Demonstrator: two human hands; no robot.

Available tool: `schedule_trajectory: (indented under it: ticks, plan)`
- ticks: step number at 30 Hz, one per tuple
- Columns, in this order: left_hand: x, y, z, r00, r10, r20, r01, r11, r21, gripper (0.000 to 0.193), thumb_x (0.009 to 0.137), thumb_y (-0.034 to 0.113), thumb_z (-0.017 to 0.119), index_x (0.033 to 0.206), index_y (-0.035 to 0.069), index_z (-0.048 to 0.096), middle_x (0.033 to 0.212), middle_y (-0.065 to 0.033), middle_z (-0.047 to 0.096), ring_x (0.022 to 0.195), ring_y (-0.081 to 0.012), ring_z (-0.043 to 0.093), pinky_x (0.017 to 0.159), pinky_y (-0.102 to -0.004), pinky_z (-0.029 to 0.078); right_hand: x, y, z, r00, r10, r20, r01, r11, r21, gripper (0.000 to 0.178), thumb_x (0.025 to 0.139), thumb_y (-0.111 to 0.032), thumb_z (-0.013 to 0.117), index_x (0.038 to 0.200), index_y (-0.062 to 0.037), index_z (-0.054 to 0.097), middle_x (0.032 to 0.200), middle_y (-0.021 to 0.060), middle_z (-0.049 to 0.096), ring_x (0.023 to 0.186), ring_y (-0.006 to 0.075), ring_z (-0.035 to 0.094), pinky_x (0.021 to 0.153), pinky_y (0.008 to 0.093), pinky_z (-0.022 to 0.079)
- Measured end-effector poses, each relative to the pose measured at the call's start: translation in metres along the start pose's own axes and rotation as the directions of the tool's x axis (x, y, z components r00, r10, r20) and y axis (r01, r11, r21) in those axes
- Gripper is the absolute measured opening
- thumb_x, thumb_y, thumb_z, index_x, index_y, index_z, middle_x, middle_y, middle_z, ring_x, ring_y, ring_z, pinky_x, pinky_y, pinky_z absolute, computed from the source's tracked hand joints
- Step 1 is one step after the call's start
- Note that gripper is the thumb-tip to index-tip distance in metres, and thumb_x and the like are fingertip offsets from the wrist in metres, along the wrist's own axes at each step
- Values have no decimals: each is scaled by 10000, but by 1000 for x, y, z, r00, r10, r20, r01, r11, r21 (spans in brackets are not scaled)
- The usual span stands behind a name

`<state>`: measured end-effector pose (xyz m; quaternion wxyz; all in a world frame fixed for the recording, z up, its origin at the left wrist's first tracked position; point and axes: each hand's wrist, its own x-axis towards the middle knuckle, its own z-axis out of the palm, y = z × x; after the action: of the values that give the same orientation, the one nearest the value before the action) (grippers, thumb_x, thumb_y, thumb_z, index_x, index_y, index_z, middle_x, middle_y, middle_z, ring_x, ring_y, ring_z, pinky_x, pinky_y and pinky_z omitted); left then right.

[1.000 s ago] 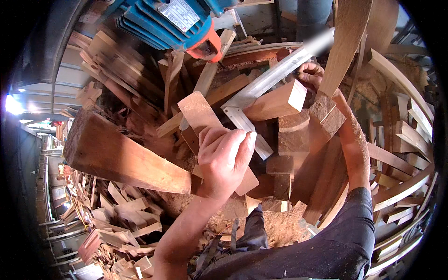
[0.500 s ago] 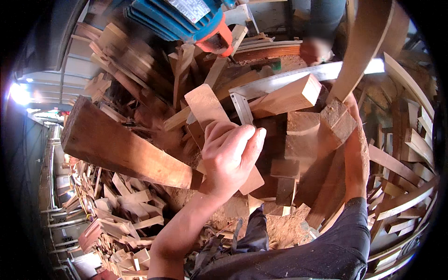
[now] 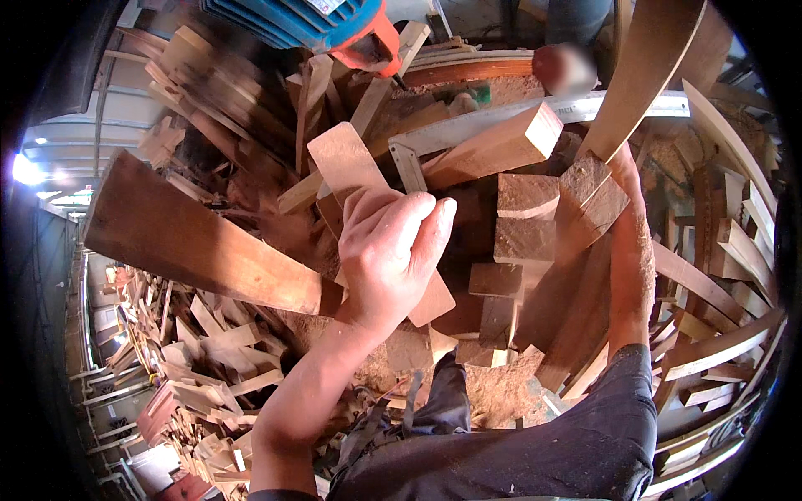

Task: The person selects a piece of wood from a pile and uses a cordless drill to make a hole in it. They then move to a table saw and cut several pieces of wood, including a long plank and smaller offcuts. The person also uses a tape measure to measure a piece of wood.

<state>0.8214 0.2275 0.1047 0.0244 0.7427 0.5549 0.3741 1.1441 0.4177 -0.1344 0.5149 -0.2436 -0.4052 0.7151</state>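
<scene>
My left hand (image 3: 386, 255) is closed, with thumb and forefinger pressed together. It lies over a pale wooden piece with rounded corners (image 3: 344, 159); whatever its fingers hold is hidden. A long brown curved board (image 3: 200, 242) reaches from the left to my left wrist. On the right, my right hand (image 3: 623, 164) is mostly hidden behind an upright curved board (image 3: 647, 75), so its fingers do not show. Below that board two square block ends (image 3: 595, 194) sit close to my right wrist. Sawdust clings to my right forearm.
A blue motor with an orange nose (image 3: 368, 50) hangs at the top. A metal straightedge (image 3: 468, 127) lies beyond a squared timber (image 3: 501, 149). Stacked blocks (image 3: 526, 217) stand in the middle. Offcuts (image 3: 217, 359) pile up at left; curved boards (image 3: 718, 342) at right.
The whole view has shifted, so things sit slightly higher and farther left. Both hands keep about the same place against the wood.
</scene>
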Motion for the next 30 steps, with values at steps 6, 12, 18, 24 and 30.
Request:
schedule_trajectory:
  ticks: [6, 12, 18, 24, 30]
  plan:
    - [1, 3, -3, 1000, 5, 8, -5, 1000, -13, 135, 866, 58, 778, 862, -17, 665, 713, -103, 605, 683, -258, 552, 652, -362, 459, -8, 1, -5, 997, -48, -54, 51, 997, 57, 116, 996, -26, 590, 1045, -22, 694, 1018, 116, 742, 839, 212, 727, 714, 361, 613]
    - [0, 0, -2, 999, 36, -9, -36, 999, -24, 135, 875, 61, 774, 867, -21, 667, 705, -109, 603, 679, -266, 546, 665, -375, 458, 1, -7, -20, 973, -161, -167, 184, 974, 130, 124, 999, -23, 578, 1041, -11, 694, 1008, 133, 747, 816, 225, 736, 695, 370, 619]
    - [2, 0, 4, 996, 76, -40, -78, 996, -35, 123, 852, 77, 789, 849, 17, 681, 704, -87, 632, 684, -263, 587, 703, -383, 468, 35, -47, -89, 783, -479, -396, 515, 857, -18, 103, 985, -41, 605, 1011, -4, 697, 974, 147, 745, 797, 230, 735, 690, 367, 619]
    - [-5, -2, 0, 995, 84, -60, -85, 996, -14, 121, 861, 97, 788, 858, 22, 692, 708, -99, 637, 680, -277, 588, 697, -381, 463, 46, -115, -51, 631, -496, -597, 599, 800, -32, 204, 968, -99, 656, 1139, -1, 605, 960, 109, 688, 835, 250, 703, 689, 408, 617]
    - [-6, -2, 2, 991, 103, -80, -102, 995, 11, 153, 873, 165, 783, 869, 33, 707, 712, -108, 650, 686, -294, 603, 717, -398, 466, 15, -201, 38, 74, -628, -775, 638, 627, -447, 382, 822, -17, 788, 1121, 34, 557, 1049, 167, 647, 900, 279, 687, 752, 468, 643]
